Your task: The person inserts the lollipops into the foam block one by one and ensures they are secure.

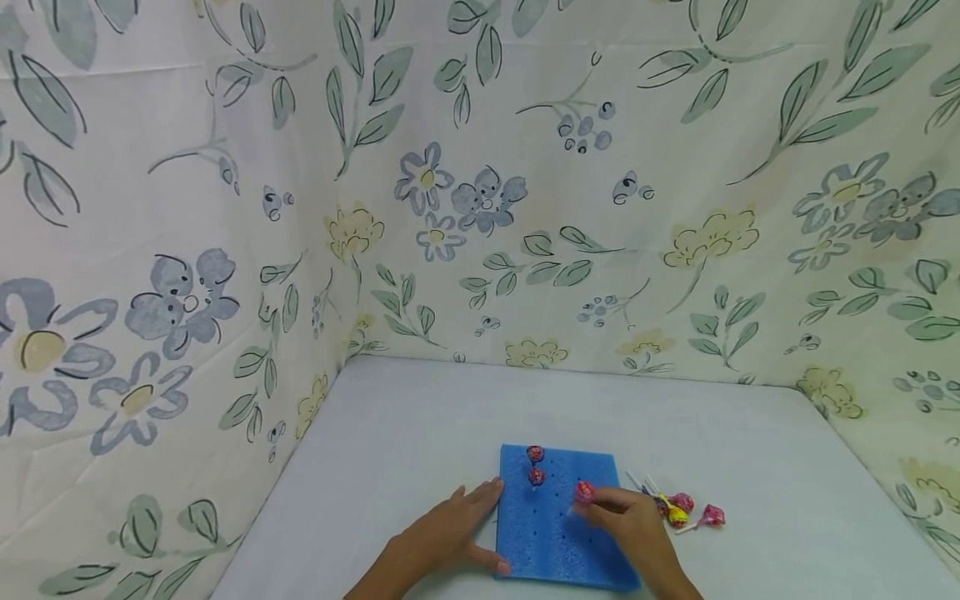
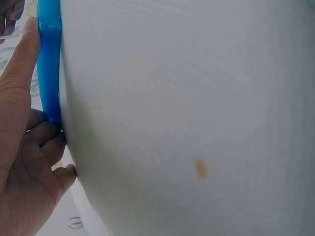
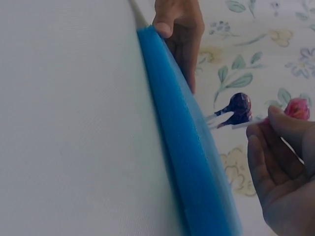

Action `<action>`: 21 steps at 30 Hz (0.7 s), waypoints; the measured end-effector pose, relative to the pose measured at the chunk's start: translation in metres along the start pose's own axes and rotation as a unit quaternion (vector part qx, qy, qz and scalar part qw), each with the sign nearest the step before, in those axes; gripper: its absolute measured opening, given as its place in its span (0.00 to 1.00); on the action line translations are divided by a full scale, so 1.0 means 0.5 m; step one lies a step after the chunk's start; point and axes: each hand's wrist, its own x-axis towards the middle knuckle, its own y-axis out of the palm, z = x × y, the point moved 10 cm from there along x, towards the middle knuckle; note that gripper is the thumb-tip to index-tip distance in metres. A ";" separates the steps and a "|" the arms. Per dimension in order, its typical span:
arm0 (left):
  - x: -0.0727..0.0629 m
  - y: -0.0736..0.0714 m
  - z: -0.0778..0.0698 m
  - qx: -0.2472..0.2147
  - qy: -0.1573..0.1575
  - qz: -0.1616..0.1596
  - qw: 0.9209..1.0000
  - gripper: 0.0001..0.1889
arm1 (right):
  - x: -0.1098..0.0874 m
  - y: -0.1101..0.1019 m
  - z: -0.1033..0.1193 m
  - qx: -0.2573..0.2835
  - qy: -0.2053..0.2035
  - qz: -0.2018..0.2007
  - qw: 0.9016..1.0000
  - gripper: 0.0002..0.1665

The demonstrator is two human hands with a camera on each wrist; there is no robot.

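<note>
A blue foam board point(image 1: 551, 542) with small holes lies flat on the white table. My left hand point(image 1: 450, 529) rests along its left edge, fingers stretched toward the far corner and thumb at the near one. Over the board, my right hand point(image 1: 630, 521) pinches a pink-red lollipop point(image 1: 584, 492) by its stick, just below the candy. The right wrist view shows that stick pointing toward the board's face, close to it. Two wrapped red lollipops, one farther point(image 1: 535, 454) and one nearer point(image 1: 536, 476), stand in the board's far left part.
Several loose lollipops lie in a small pile right of the board, among them a yellow one point(image 1: 677, 517) and a pink one point(image 1: 712, 516). White tabletop point(image 1: 405, 433) surrounds the board. Floral cloth point(image 1: 487, 292) hangs behind the table and at both sides.
</note>
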 end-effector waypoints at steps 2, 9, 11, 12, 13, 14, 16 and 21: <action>0.000 0.001 0.001 0.002 -0.001 0.000 1.000 0.61 | 0.002 0.009 0.005 0.008 -0.009 0.006 1.000 0.15; 0.001 0.002 0.002 0.006 -0.007 0.005 1.000 0.61 | 0.010 0.042 0.011 0.027 -0.025 0.022 0.999 0.14; 0.000 0.002 0.001 0.006 -0.006 0.006 1.000 0.60 | 0.014 0.052 0.009 0.038 -0.028 0.029 0.998 0.14; -0.001 0.002 0.001 0.007 -0.006 0.006 1.000 0.60 | 0.016 0.056 0.008 0.042 -0.030 0.032 0.998 0.14; -0.001 0.002 0.001 0.008 -0.006 0.006 1.000 0.60 | 0.017 0.060 0.007 0.044 -0.031 0.033 0.998 0.14; -0.002 0.001 0.001 0.009 -0.004 0.005 1.000 0.60 | 0.019 0.064 0.005 0.046 -0.034 0.035 0.998 0.14; -0.003 0.000 0.000 0.008 -0.003 0.004 1.000 0.60 | 0.022 0.071 0.003 0.053 -0.039 0.040 0.997 0.13; -0.005 -0.003 -0.003 0.001 0.007 -0.001 1.000 0.60 | 0.028 0.084 0.001 0.047 -0.047 0.045 0.997 0.12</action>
